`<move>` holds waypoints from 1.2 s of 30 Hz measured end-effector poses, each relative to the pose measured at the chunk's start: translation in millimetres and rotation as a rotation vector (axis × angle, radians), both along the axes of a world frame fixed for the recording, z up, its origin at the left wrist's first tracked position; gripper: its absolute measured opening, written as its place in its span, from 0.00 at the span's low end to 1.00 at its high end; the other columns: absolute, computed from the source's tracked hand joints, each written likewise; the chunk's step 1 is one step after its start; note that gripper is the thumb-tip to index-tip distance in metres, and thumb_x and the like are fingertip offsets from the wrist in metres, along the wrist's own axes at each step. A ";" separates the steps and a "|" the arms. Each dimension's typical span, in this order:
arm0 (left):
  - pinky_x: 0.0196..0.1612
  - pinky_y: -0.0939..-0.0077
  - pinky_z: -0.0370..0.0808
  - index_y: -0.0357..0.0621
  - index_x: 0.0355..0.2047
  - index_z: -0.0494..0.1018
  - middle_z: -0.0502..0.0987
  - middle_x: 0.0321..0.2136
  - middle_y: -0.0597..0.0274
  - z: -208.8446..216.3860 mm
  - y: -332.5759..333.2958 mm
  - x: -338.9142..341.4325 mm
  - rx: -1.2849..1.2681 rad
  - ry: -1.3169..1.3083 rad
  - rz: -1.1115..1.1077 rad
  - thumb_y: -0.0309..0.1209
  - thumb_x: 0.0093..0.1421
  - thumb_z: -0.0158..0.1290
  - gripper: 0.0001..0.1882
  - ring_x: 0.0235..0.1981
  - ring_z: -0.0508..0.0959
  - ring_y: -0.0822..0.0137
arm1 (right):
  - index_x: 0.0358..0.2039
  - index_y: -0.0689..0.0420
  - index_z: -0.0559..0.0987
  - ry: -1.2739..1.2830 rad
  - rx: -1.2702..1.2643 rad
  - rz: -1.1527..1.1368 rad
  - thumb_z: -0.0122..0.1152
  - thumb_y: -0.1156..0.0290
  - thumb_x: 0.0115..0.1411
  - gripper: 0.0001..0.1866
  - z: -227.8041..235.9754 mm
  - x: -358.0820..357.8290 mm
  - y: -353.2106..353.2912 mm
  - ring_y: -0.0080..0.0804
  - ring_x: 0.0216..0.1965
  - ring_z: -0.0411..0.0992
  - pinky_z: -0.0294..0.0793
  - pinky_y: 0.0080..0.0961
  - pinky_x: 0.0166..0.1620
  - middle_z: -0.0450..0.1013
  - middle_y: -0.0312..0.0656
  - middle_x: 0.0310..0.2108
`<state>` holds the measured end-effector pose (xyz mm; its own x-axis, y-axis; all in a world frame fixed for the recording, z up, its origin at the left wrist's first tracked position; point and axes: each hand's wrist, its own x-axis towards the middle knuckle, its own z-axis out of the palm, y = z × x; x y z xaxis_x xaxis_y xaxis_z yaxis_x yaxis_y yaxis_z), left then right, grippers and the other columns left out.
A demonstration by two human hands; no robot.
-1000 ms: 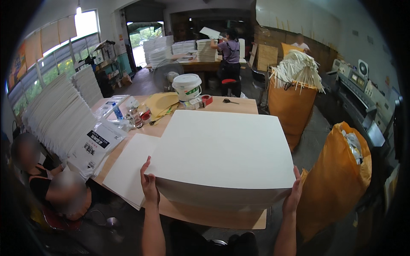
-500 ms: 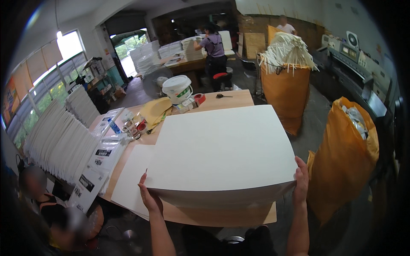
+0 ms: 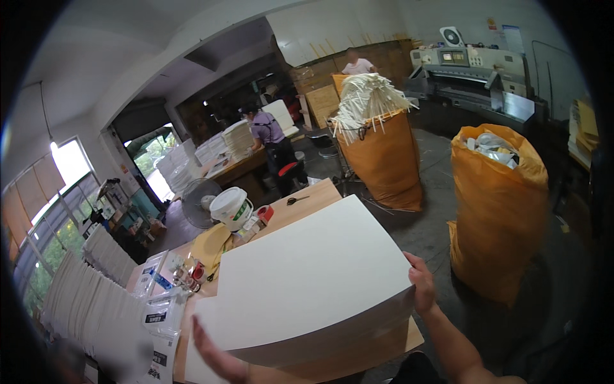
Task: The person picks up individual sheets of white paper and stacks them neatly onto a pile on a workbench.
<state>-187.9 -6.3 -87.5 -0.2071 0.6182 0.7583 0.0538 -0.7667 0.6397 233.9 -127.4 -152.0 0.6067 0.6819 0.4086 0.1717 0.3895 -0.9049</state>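
A thick stack of large white sheets (image 3: 313, 275) lies on the light wooden table (image 3: 320, 190), its shaded front side facing me. My right hand (image 3: 421, 285) grips the stack's near right corner, fingers bent against the edge. My left hand (image 3: 217, 352) is at the near left corner, slightly blurred, fingers stretched out and apart from one another. Whether its palm touches the stack I cannot tell. More white sheets (image 3: 195, 368) show lower down beside my left hand.
A white bucket (image 3: 230, 208), red tape (image 3: 265, 213) and scissors (image 3: 296, 200) sit at the table's far side. Left stand tall paper piles (image 3: 89, 313); right, orange sacks (image 3: 495, 211) (image 3: 384, 163) of scraps. One person (image 3: 265, 131) works at a far table; another (image 3: 358, 64) stands behind a sack.
My view has swung right and tilted up, so the scene appears turned. My left hand has shifted at the left corner, its fingers spreading; the right hand stays at the stack's right edge.
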 end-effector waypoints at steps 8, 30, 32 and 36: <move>0.31 0.72 0.77 0.49 0.47 0.84 0.82 0.25 0.61 60.4 -0.9 188.6 0.156 1.029 -0.529 0.29 0.64 0.65 0.11 0.24 0.81 0.67 | 0.64 0.69 0.73 0.174 0.086 0.042 0.48 0.65 0.70 0.28 -5.5 6.4 -8.5 0.33 0.61 0.69 0.63 0.31 0.67 0.74 0.48 0.59; 0.32 0.68 0.77 0.51 0.34 0.85 0.80 0.26 0.64 43.4 -6.5 194.6 0.183 1.008 -0.469 0.30 0.60 0.66 0.02 0.28 0.81 0.63 | 0.31 0.61 0.82 -0.424 -0.694 0.027 0.60 0.46 0.73 0.28 69.5 46.1 -67.1 0.35 0.28 0.76 0.74 0.36 0.35 0.77 0.43 0.24; 0.35 0.66 0.79 0.50 0.34 0.85 0.82 0.30 0.63 42.8 -5.3 197.6 0.318 0.904 -0.445 0.28 0.58 0.66 0.04 0.32 0.82 0.61 | 0.31 0.60 0.83 -0.595 -0.802 0.076 0.56 0.45 0.74 0.29 85.9 49.2 -65.9 0.40 0.29 0.78 0.75 0.39 0.36 0.78 0.45 0.24; 0.44 0.63 0.81 0.47 0.36 0.85 0.84 0.38 0.59 39.1 -3.9 195.3 0.228 0.844 -0.514 0.25 0.58 0.65 0.05 0.41 0.84 0.56 | 0.30 0.60 0.83 -0.791 -0.970 0.151 0.54 0.44 0.74 0.30 136.5 40.4 -50.0 0.48 0.31 0.80 0.76 0.45 0.38 0.79 0.50 0.25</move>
